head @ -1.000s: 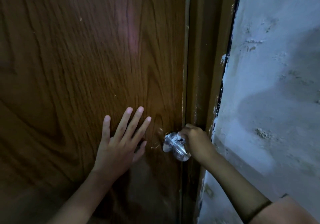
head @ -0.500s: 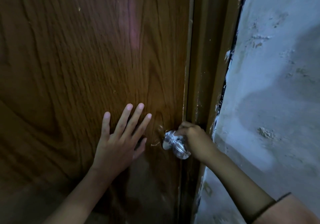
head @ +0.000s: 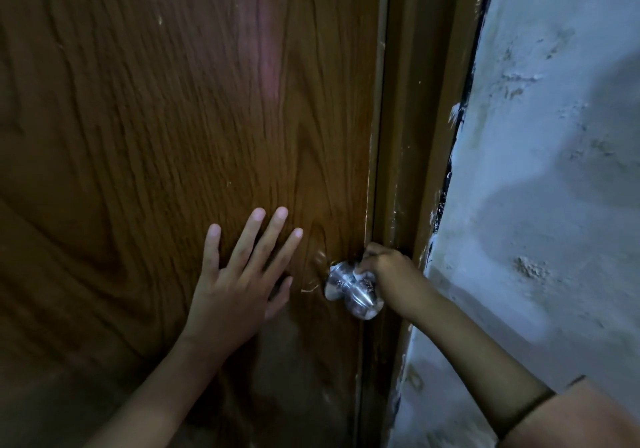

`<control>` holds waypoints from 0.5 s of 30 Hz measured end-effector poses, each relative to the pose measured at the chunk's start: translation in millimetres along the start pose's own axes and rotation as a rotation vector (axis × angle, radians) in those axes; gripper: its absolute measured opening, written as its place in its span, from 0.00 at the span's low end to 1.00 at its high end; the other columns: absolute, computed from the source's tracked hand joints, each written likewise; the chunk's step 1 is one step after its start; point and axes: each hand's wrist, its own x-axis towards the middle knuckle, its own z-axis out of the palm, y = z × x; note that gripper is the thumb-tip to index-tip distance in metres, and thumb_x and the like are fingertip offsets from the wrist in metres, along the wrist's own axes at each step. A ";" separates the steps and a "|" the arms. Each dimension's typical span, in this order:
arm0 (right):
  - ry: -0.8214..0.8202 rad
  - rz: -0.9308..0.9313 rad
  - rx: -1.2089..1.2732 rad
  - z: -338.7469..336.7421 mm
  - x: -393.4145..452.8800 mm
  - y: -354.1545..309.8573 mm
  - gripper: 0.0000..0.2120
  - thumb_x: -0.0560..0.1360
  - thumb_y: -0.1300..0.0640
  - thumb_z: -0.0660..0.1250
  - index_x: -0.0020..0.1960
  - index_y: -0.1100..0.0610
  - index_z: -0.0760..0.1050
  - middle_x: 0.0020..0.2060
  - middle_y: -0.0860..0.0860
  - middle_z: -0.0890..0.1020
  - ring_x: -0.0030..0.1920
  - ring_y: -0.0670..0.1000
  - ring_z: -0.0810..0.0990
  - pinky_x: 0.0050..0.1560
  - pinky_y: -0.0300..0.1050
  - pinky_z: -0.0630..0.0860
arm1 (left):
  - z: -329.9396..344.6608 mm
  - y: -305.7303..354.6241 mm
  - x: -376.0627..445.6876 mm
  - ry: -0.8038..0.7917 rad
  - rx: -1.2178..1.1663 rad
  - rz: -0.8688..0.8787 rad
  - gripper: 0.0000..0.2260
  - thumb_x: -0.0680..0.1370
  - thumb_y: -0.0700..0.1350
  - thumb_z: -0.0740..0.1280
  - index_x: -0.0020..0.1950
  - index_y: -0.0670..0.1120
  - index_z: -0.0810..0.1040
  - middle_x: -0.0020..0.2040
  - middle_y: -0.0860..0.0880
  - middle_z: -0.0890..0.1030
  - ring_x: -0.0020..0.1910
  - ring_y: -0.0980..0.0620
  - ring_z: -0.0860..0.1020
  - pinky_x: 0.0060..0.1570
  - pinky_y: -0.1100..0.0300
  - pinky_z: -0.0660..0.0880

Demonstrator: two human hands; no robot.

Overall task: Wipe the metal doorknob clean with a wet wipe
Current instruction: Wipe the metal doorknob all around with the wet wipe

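So the right hand (head: 384, 271) is curled tight against the upper right side of the doorknob (head: 353, 290), lower centre of the frame; can't really make out a wipe under the fingers. Knob's shiny, silvery, with bright smeary reflections. Left hand (head: 239, 274) is spread flat on the brown wood-grain door (head: 156, 118), just left of the knob.

Door (head: 156, 118): brown wood grain, shut against frame (head: 415, 136). Knob (head: 349, 288): shiny metal, near door's right edge. Left hand (head: 235, 288): flat on door, fingers spread, beside knob. Right hand (head: 388, 271): curled on knob's right side; wipe not clearly visible. Wall (head: 554, 205): rough, pale, at right.
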 end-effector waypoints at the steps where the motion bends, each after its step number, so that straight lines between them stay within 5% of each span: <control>1: 0.004 -0.014 -0.013 0.6 0.1 1.0 0.16 0.72 0.71 0.62 0.57 0.61 0.76 0.61 0.56 0.72 0.60 0.57 0.73 0.59 0.45 0.70 | -0.2 0.2 0.1 -0.002 -0.001 0.000 0.29 0.76 0.58 0.52 0.74 0.47 0.57 0.75 0.44 0.54 0.71 0.43 0.58 0.66 0.38 0.53; 8: -0.052 -0.112 0.012 5.4 1.1 -6.4 0.15 0.73 0.70 0.57 0.57 0.63 0.76 0.61 0.62 0.74 0.61 0.61 0.70 0.60 0.49 0.65 | -1.0 -0.2 0.2 -0.015 -0.001 0.005 0.28 0.76 0.58 0.52 0.74 0.47 0.57 0.74 0.44 0.55 0.71 0.43 0.58 0.65 0.38 0.54; 12: 0.013 -0.080 0.105 0.1 1.7 0.6 0.12 0.73 0.70 0.60 0.47 0.58 0.79 0.52 0.58 0.75 0.54 0.56 0.73 0.56 0.47 0.68 | -1.0 0.3 0.9 -0.012 0.007 0.001 0.29 0.76 0.58 0.52 0.74 0.47 0.57 0.74 0.43 0.58 0.71 0.43 0.58 0.65 0.38 0.54; 15: 0.018 -0.090 0.021 2.3 2.7 -3.5 0.13 0.72 0.70 0.61 0.53 0.61 0.78 0.56 0.58 0.75 0.57 0.57 0.73 0.57 0.46 0.69 | -0.8 0.3 0.3 -0.018 0.006 0.000 0.29 0.76 0.58 0.52 0.74 0.47 0.56 0.74 0.44 0.58 0.72 0.43 0.57 0.66 0.38 0.53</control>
